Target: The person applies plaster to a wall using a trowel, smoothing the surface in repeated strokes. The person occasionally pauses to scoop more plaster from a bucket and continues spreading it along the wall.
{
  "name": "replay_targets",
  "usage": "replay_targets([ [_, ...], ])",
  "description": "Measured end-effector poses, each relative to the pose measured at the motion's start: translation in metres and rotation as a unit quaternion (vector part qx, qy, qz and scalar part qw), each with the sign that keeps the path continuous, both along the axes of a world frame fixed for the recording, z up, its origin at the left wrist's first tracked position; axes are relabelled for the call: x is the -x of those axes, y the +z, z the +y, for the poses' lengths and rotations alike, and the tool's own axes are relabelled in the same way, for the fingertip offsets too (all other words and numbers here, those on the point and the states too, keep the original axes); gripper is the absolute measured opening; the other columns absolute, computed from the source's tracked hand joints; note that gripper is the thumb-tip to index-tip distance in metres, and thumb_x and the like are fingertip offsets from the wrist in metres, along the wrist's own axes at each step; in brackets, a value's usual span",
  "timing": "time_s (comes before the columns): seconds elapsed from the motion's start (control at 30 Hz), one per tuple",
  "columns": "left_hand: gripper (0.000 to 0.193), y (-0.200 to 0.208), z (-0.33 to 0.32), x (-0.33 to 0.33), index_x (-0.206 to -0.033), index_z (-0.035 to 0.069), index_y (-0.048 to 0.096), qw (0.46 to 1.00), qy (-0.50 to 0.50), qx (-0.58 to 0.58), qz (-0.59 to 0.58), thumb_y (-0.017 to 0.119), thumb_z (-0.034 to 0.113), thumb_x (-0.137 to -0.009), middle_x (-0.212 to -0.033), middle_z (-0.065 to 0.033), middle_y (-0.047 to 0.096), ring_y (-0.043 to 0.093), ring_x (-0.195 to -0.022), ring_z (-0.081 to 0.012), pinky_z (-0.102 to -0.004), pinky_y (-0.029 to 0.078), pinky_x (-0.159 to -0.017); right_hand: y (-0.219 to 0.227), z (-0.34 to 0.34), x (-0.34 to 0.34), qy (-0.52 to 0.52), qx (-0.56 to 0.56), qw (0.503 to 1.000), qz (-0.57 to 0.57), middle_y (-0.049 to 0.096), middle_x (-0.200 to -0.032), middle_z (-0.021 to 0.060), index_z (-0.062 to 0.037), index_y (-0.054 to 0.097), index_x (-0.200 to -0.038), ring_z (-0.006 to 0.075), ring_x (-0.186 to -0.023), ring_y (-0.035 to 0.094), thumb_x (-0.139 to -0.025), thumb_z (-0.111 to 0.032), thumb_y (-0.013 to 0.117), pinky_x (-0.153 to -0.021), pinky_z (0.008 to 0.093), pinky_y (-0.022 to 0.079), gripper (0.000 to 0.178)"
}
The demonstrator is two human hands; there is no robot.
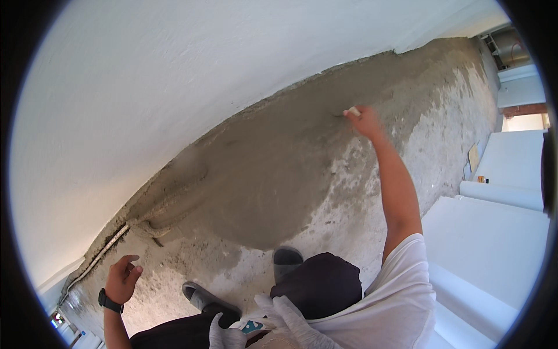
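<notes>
My right hand [367,123] reaches far out over the floor, closed round the pale handle of a trowel [355,111]. The trowel's blade is hard to make out against the wet grey mortar [256,174]. That mortar lies in a broad smooth layer along the foot of the white wall [174,75]. Low on the left, my left hand [123,276] hangs above bare floor, its fingers loosely curled and apart, holding nothing. A dark watch [109,301] is on that wrist.
A thin white pipe [104,251] runs along the wall's foot at left, beside a rough ridge of mortar [154,224]. My grey slippers [288,262] stand near the mortar's edge. White steps or blocks [482,244] rise on the right, with a small orange object [482,180] there.
</notes>
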State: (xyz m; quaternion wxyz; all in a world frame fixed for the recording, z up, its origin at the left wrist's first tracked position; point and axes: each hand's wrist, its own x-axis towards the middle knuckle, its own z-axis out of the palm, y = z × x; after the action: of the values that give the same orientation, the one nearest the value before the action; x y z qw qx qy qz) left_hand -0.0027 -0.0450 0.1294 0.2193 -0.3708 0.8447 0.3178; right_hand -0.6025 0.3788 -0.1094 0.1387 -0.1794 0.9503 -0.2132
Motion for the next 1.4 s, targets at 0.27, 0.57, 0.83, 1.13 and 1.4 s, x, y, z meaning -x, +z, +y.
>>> replay_targets([
  [0.27,0.032,-0.004,0.001,-0.003,-0.114,-0.002,0.066,1.0,-0.01,0.017,-0.012,0.07,0.02,-0.092,-0.065,-0.0095,0.06,0.054,-0.056,-0.0164,-0.0317,0.042,-0.055,0.009,0.042,0.044,-0.026,-0.062,0.996,0.062,0.071,-0.1,0.028,0.0045,0.071,-0.108,0.0449,-0.098,0.068,-0.094,-0.048,0.062,-0.085,0.0495,0.053,0.055],
  [0.57,0.033,0.002,0.003,0.002,-0.115,-0.002,0.064,0.999,-0.034,0.011,0.0,0.068,0.024,-0.094,-0.067,-0.0093,0.064,0.06,-0.059,-0.0173,-0.0312,0.043,-0.057,-0.004,-0.011,-0.002,-0.036,-0.081,0.994,0.061,0.071,-0.095,0.0276,0.004,0.071,-0.1,0.0452,-0.094,0.068,-0.095,-0.049,0.059,-0.082,0.0508,0.053,0.054],
  [0.83,0.033,0.002,0.002,-0.005,-0.115,-0.002,0.065,1.0,-0.021,-0.002,0.021,0.068,0.023,-0.094,-0.066,-0.0079,0.062,0.057,-0.059,-0.0152,-0.0298,0.043,-0.057,0.011,-0.062,-0.105,0.017,-0.078,0.996,0.042,0.07,-0.094,0.0291,0.004,0.071,-0.1,0.0442,-0.091,0.069,-0.094,-0.048,0.062,-0.08,0.0506,0.054,0.054],
  [1.13,0.03,0.003,0.002,-0.01,-0.114,-0.003,0.065,0.999,-0.027,0.004,0.04,0.066,0.02,-0.094,-0.065,-0.0093,0.061,0.056,-0.057,-0.0175,-0.0317,0.044,-0.057,0.004,-0.032,-0.006,-0.124,-0.084,0.986,0.073,0.07,-0.098,0.0305,0.0057,0.072,-0.097,0.0445,-0.097,0.069,-0.092,-0.047,0.065,-0.082,0.0504,0.055,0.054],
  [1.4,0.028,0.009,0.005,-0.01,-0.114,-0.002,0.065,0.999,-0.023,0.0,0.045,0.066,0.018,-0.094,-0.067,-0.011,0.062,0.057,-0.058,-0.0189,-0.0315,0.044,-0.057,0.002,-0.044,-0.022,-0.057,-0.092,0.993,0.051,0.071,-0.091,0.0283,0.0048,0.073,-0.094,0.0438,-0.093,0.07,-0.093,-0.05,0.064,-0.083,0.0497,0.054,0.055],
])
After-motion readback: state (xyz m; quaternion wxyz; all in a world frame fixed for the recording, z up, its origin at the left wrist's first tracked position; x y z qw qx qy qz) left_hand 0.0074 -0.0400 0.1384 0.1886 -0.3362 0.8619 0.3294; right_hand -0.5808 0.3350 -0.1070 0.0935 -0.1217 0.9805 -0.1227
